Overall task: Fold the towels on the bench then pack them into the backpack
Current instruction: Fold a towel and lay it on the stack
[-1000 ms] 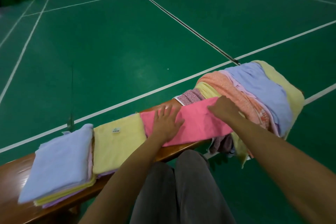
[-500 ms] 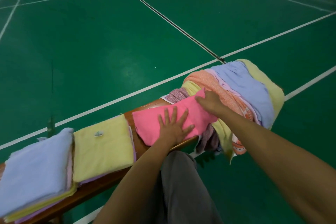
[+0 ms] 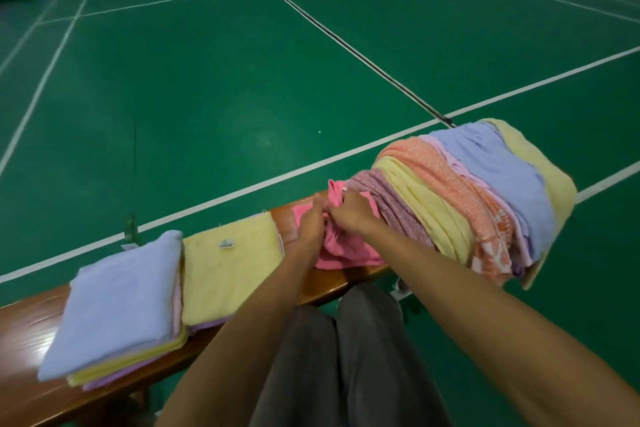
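Head view | left hand (image 3: 310, 222) and right hand (image 3: 350, 215) both pinch the bunched pink towel (image 3: 349, 250) | towel lies on wooden bench (image 3: 325, 282), between folded yellow towel (image 3: 232, 274) and unfolded pile (image 3: 467, 198) | folded stack (image 3: 117, 302) further left
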